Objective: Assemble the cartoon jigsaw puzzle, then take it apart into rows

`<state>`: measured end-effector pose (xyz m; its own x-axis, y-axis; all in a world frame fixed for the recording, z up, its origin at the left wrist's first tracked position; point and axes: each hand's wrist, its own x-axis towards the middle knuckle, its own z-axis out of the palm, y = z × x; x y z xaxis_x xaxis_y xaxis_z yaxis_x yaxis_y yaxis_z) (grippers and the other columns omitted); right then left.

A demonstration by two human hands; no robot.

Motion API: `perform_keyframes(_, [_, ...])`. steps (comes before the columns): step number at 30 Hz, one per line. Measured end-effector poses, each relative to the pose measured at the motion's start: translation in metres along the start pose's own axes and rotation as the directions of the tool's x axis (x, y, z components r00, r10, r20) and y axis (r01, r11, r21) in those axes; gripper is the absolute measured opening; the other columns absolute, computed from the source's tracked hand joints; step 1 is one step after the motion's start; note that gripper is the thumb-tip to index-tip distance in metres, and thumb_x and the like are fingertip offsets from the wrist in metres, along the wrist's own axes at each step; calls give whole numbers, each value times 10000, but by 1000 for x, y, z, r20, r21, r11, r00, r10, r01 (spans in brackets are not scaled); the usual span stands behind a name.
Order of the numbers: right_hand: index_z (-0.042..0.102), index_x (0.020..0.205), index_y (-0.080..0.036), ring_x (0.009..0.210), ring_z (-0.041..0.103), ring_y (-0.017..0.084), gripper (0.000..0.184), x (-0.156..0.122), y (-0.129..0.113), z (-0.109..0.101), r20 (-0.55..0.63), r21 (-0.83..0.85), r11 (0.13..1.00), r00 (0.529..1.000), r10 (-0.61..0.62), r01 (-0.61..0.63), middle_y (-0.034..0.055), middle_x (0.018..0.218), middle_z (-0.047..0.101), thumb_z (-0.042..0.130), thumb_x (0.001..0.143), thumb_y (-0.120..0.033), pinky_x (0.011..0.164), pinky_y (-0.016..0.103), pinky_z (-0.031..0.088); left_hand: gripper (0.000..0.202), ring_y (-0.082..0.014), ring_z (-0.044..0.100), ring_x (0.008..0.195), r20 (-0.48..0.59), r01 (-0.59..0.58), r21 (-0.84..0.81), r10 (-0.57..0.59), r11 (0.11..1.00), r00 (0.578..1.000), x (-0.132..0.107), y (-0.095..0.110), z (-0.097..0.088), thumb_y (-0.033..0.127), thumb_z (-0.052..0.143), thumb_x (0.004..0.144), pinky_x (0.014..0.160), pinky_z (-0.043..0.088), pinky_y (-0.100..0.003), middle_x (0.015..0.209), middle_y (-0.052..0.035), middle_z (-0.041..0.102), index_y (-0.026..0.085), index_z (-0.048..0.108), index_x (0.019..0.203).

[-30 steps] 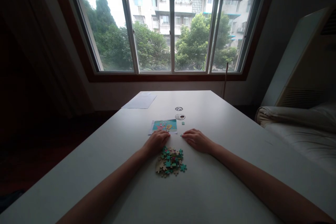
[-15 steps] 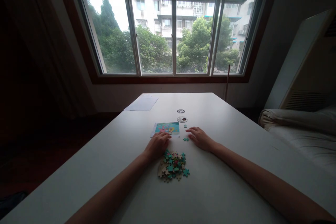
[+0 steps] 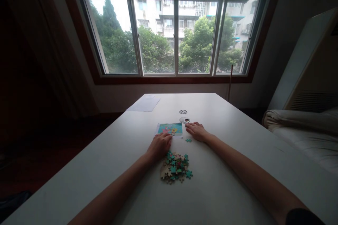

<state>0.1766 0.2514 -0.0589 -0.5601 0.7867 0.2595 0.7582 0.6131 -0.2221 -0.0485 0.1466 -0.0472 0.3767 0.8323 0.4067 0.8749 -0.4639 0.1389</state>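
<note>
My left hand (image 3: 160,144) lies palm down at the lower edge of a small colourful cartoon picture sheet (image 3: 166,127), its fingers loosely stretched over the paper. Just below that hand is a heap of jigsaw puzzle pieces (image 3: 174,169), teal and bare cardboard in colour. My right hand (image 3: 196,131) reaches in from the right, fingers extended, with the fingertips over the spot of a small puzzle piece beside the picture; the piece is mostly hidden. Nearer to me than the right fingers, a teal pair of joined-looking puzzle pieces (image 3: 188,140) lies on the white table.
Two round markings or discs, one (image 3: 183,111) behind the other (image 3: 184,120), show beyond the picture. White paper sheets (image 3: 144,104) lie at the table's far left corner. A covered sofa (image 3: 298,126) stands to the right, and a window (image 3: 174,28) is ahead.
My right hand has moved forward and slightly left, its fingertips now covering the small piece beside the picture. My left hand has stayed nearly still at the sheet.
</note>
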Motion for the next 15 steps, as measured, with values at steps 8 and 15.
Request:
perform_keyframes(8, [427, 1260, -215, 1111, 395, 298, 441, -9, -17, -13, -23, 23, 1000, 1000, -14, 14, 79, 1308, 430, 298, 886, -409, 871, 491, 340, 260, -241, 522, 1000, -28, -6, -30, 5, 1000, 1000, -1, -1, 0, 149, 440, 818, 865, 383, -379, 1043, -89, 615, 177, 610, 1013])
perform_keyframes(15, [546, 1128, -238, 940, 509, 171, 295, -70, -59, -41, -58, 221, 891, 918, -393, 396, 72, 1035, 593, 375, 888, -256, 846, 320, 391, 255, -236, 515, 990, -85, -17, -102, 8, 995, 996, -1, 1, -1, 84, 435, 797, 862, 383, -386, 1001, -81, 607, 173, 618, 951])
